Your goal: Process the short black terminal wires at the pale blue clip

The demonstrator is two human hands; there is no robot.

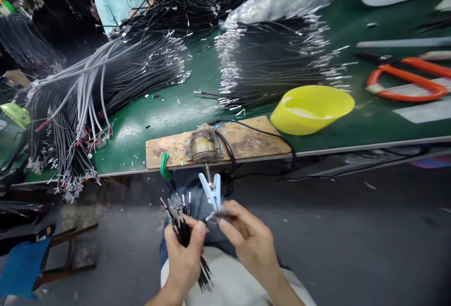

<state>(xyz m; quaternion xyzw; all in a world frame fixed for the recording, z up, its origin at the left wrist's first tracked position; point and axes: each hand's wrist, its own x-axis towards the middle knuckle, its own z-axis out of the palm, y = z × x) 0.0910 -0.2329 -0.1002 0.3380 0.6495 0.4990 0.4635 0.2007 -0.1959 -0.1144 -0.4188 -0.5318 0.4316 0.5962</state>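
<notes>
My left hand (186, 249) is closed round a bundle of short black cables (181, 226), whose stripped, silvery ends point up and away from me. The thumb presses on one cable end that sticks out to the right. Close beside it, my right hand (248, 238) pinches a small dark piece by that silvery tip; what the piece is I cannot make out. Just above the right fingertips is a light blue clothespin (212, 192), fixed on the shaft of a small, worn motor (203, 144). The motor sits on a wooden board (250, 141) at the table edge.
Black cables (275, 57) lie in a wide pile on the green table (200, 71), with grey cables (84, 85) heaped left. A yellow ring (312, 111) and orange-handled scissors (405, 83) are right. A green clamp (165, 166) grips the edge. A person (121, 1) sits opposite.
</notes>
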